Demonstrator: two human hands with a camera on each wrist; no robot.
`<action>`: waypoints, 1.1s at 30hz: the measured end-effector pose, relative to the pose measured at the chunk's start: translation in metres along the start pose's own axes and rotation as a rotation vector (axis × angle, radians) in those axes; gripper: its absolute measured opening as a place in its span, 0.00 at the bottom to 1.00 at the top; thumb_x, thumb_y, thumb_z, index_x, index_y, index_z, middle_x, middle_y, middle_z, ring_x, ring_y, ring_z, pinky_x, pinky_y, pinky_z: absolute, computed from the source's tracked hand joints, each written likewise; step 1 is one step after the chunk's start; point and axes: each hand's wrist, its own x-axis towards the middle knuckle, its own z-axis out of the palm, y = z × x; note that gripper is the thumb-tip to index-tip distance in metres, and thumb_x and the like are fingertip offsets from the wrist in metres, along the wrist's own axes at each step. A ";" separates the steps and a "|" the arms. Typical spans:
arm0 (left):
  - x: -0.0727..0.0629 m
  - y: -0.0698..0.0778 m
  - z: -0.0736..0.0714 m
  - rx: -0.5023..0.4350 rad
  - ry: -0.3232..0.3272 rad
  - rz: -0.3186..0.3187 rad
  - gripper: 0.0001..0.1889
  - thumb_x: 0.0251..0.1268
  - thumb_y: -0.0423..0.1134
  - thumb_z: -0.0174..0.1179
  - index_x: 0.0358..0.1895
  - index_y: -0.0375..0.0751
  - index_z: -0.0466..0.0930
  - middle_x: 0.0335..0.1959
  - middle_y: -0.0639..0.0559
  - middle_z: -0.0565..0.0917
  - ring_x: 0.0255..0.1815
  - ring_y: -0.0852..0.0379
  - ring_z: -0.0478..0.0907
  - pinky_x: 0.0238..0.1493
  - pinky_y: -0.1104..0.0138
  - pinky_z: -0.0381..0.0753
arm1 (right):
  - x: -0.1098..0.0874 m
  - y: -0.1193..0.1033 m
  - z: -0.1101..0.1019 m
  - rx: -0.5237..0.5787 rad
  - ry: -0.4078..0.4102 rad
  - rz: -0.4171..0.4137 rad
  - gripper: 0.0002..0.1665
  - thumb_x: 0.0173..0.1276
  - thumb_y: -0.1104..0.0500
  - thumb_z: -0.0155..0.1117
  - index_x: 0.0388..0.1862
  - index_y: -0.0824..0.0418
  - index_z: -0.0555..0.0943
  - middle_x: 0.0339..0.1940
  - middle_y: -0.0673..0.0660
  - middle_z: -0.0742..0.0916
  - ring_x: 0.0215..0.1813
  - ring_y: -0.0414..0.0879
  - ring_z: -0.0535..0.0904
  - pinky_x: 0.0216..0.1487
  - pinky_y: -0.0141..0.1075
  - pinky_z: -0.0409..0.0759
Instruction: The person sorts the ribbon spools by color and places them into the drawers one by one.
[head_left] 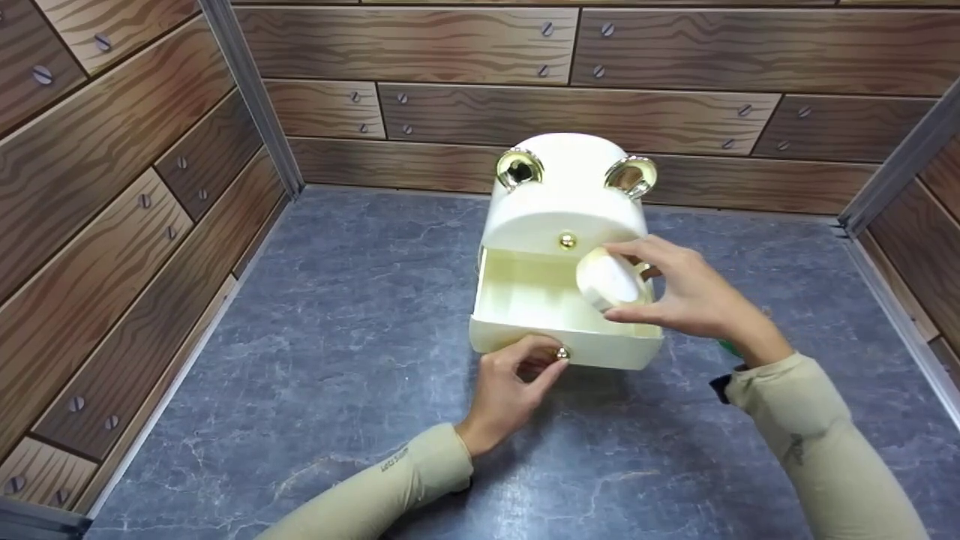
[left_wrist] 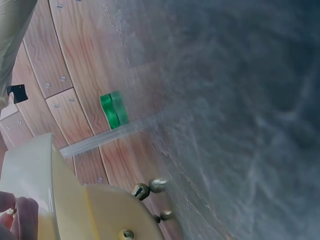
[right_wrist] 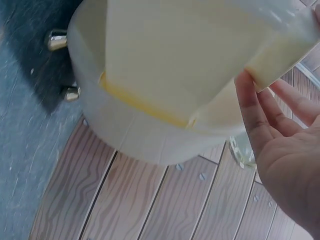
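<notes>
A cream-white box [head_left: 570, 176] with a rounded top and gold trim stands with its lower drawer [head_left: 517, 296] pulled out. At the drawer's front, my left hand [head_left: 514, 379] pinches the small gold knob [head_left: 562, 352]. Over the drawer's right side, my right hand [head_left: 694, 292] grips a thick, round white thing [head_left: 609, 281] between thumb and fingers, tilted. Its yellowish side shows in the right wrist view, but its exact kind is unclear. The visible inside of the drawer is bare. A second gold knob [head_left: 568, 241] sits on the closed upper front.
A green tape-like roll [left_wrist: 114, 109] stands on the grey marbled tabletop [head_left: 360, 300], right of the box, mostly hidden by my right wrist in the head view. Wood-patterned walls [head_left: 465, 45] enclose the back and sides. Gold ringed eye shapes [head_left: 519, 169] stick out from the box.
</notes>
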 end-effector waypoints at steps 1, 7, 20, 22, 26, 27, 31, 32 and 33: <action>0.000 0.000 0.000 0.003 0.000 0.000 0.07 0.69 0.38 0.70 0.45 0.41 0.87 0.38 0.52 0.91 0.37 0.60 0.89 0.40 0.72 0.89 | 0.002 0.000 0.002 0.007 -0.005 -0.002 0.46 0.53 0.49 0.86 0.70 0.58 0.78 0.59 0.57 0.86 0.56 0.50 0.83 0.52 0.49 0.88; 0.000 0.000 -0.001 0.000 -0.005 0.009 0.07 0.68 0.37 0.70 0.45 0.41 0.87 0.39 0.51 0.91 0.37 0.59 0.89 0.41 0.72 0.89 | 0.011 -0.002 0.012 0.024 -0.031 -0.013 0.45 0.55 0.48 0.85 0.70 0.58 0.78 0.59 0.56 0.86 0.56 0.50 0.83 0.54 0.48 0.87; 0.000 -0.004 0.001 0.027 0.006 0.051 0.06 0.69 0.37 0.70 0.44 0.42 0.87 0.37 0.53 0.91 0.36 0.62 0.88 0.39 0.70 0.90 | 0.023 0.002 0.035 -0.055 -0.117 0.007 0.42 0.57 0.43 0.82 0.67 0.60 0.80 0.59 0.58 0.86 0.60 0.54 0.81 0.63 0.54 0.79; 0.000 -0.004 0.001 0.027 0.008 0.052 0.06 0.68 0.37 0.70 0.43 0.41 0.87 0.36 0.53 0.91 0.35 0.62 0.88 0.38 0.69 0.90 | 0.026 0.002 0.038 -0.074 -0.136 0.011 0.41 0.58 0.42 0.81 0.65 0.61 0.80 0.58 0.59 0.87 0.60 0.55 0.82 0.63 0.54 0.79; 0.000 -0.004 0.001 0.023 0.011 0.060 0.05 0.67 0.36 0.71 0.43 0.41 0.87 0.35 0.52 0.91 0.35 0.60 0.89 0.37 0.69 0.90 | 0.030 0.003 0.043 -0.108 -0.156 0.026 0.41 0.58 0.40 0.80 0.65 0.61 0.81 0.58 0.60 0.87 0.61 0.56 0.82 0.63 0.53 0.80; 0.001 -0.005 0.001 0.023 0.012 0.063 0.05 0.67 0.36 0.71 0.42 0.41 0.87 0.35 0.52 0.91 0.34 0.60 0.89 0.37 0.69 0.90 | 0.031 0.003 0.044 -0.116 -0.159 0.027 0.41 0.58 0.39 0.80 0.64 0.61 0.81 0.58 0.60 0.87 0.61 0.56 0.82 0.63 0.54 0.80; 0.001 -0.005 0.001 0.026 0.014 0.071 0.05 0.67 0.36 0.71 0.43 0.41 0.87 0.35 0.52 0.91 0.34 0.59 0.89 0.37 0.69 0.90 | 0.034 0.003 0.047 -0.154 -0.179 0.039 0.43 0.58 0.37 0.78 0.65 0.62 0.81 0.60 0.62 0.87 0.61 0.58 0.82 0.62 0.54 0.81; 0.001 -0.005 0.001 0.028 0.014 0.071 0.05 0.67 0.36 0.71 0.43 0.41 0.87 0.35 0.52 0.91 0.34 0.59 0.89 0.37 0.69 0.90 | 0.035 0.002 0.048 -0.165 -0.186 0.040 0.42 0.59 0.37 0.78 0.64 0.62 0.81 0.60 0.62 0.87 0.61 0.58 0.82 0.61 0.55 0.81; 0.001 -0.004 0.001 0.031 0.014 0.071 0.06 0.67 0.36 0.71 0.43 0.41 0.87 0.35 0.52 0.91 0.34 0.59 0.89 0.38 0.69 0.90 | 0.036 0.002 0.048 -0.176 -0.194 0.038 0.42 0.59 0.38 0.78 0.64 0.63 0.81 0.59 0.62 0.87 0.61 0.58 0.82 0.60 0.54 0.81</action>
